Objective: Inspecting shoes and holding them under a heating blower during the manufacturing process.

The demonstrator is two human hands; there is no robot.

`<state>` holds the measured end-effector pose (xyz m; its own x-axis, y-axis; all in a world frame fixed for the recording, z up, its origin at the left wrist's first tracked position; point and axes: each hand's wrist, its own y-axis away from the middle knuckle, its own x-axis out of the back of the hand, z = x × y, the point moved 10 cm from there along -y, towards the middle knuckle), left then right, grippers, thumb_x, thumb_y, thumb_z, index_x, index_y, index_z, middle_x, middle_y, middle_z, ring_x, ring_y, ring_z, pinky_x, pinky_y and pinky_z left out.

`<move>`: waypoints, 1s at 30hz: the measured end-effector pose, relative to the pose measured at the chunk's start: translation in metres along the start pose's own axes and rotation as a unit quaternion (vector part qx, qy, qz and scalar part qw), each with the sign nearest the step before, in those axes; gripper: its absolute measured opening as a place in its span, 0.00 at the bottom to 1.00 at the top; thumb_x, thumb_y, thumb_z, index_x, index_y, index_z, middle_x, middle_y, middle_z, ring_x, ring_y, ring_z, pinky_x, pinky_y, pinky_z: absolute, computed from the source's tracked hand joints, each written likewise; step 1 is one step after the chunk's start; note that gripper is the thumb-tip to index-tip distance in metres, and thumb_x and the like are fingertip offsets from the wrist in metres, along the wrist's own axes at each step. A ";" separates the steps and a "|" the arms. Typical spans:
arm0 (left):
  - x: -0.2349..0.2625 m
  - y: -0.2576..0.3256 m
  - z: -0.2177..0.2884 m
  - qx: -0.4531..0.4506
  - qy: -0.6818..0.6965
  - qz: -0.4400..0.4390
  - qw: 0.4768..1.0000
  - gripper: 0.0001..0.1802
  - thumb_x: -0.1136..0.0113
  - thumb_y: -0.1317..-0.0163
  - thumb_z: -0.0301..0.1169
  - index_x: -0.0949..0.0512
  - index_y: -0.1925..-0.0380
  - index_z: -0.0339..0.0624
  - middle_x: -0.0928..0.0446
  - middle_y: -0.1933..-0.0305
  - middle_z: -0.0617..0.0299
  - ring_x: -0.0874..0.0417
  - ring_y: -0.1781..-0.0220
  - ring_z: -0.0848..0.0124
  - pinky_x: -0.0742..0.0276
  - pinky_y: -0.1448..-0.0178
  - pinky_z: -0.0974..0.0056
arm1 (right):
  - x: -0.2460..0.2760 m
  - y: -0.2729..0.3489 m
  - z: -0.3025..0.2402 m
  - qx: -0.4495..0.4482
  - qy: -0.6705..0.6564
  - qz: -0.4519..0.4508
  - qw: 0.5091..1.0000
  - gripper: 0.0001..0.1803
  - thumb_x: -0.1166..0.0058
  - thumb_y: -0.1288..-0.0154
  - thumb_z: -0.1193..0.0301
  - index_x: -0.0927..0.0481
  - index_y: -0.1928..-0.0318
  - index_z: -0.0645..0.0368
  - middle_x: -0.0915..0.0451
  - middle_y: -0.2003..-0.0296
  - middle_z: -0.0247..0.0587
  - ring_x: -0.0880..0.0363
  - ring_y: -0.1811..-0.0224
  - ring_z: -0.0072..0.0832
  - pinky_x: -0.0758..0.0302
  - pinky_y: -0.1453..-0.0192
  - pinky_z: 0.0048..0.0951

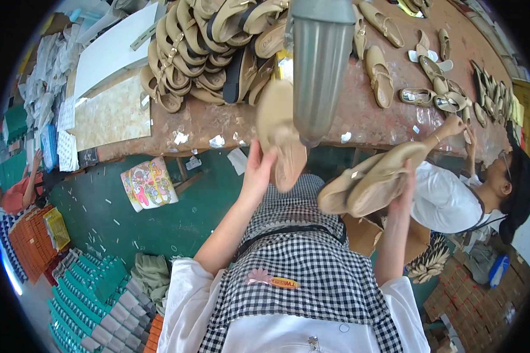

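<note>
A beige flat shoe (275, 115) is gripped by the edge in my left hand (260, 167), in front of the worktable's near edge. It is slightly blurred, and its pale insole shows. Held side by side in my right hand (401, 191) is a pair of beige shoes (374, 179), above the apron and partly hiding the co-worker's side. Most of the right fingers are behind that pair. Beyond my left hand, a large heap of beige strap shoes (200, 50) is piled on the brown worktable (176, 126).
A grey-green cylinder (321, 76) hangs just ahead, between my hands. More beige shoes (380, 76) lie across the table's right side. A co-worker in white (444, 194) handles a shoe at right. A colourful patterned stool (149, 183) and stacked teal boxes (91, 294) stand at left.
</note>
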<state>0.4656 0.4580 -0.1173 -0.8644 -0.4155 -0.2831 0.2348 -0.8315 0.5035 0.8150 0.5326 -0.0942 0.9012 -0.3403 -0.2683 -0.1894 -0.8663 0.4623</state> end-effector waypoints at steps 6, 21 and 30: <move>-0.006 0.041 -0.047 0.010 -0.328 -0.249 0.911 0.47 0.34 0.55 0.40 0.47 0.39 0.31 0.35 0.42 0.49 0.33 0.39 0.62 0.38 0.37 0.61 | -0.123 0.063 0.119 -0.053 0.213 -0.256 0.941 0.33 0.49 0.37 0.63 0.46 0.37 0.61 0.39 0.40 0.45 0.43 0.37 0.30 0.44 0.35 0.31; 0.076 -0.213 0.300 -0.251 -0.297 0.113 0.914 0.31 0.42 0.43 0.38 0.37 0.44 0.31 0.27 0.51 0.56 0.27 0.49 0.70 0.32 0.46 0.68 | -0.018 -0.254 0.000 0.264 0.515 0.121 0.806 0.27 0.48 0.45 0.72 0.34 0.44 0.67 0.29 0.50 0.58 0.31 0.47 0.46 0.35 0.42 0.36; 0.072 -0.216 0.279 -0.104 -0.265 0.122 0.951 0.32 0.48 0.40 0.47 0.35 0.42 0.36 0.32 0.43 0.54 0.32 0.42 0.66 0.38 0.40 0.66 | -0.076 -0.385 -0.026 0.226 0.341 -0.066 0.910 0.15 0.53 0.45 0.72 0.23 0.57 0.62 0.21 0.66 0.51 0.25 0.62 0.47 0.29 0.53 0.37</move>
<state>0.2284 0.7104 -0.0182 -0.8631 -0.4065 0.2997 0.4917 -0.8120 0.3145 0.8297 0.9016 -0.2299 0.9307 -0.0502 0.3622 -0.0649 -0.9975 0.0287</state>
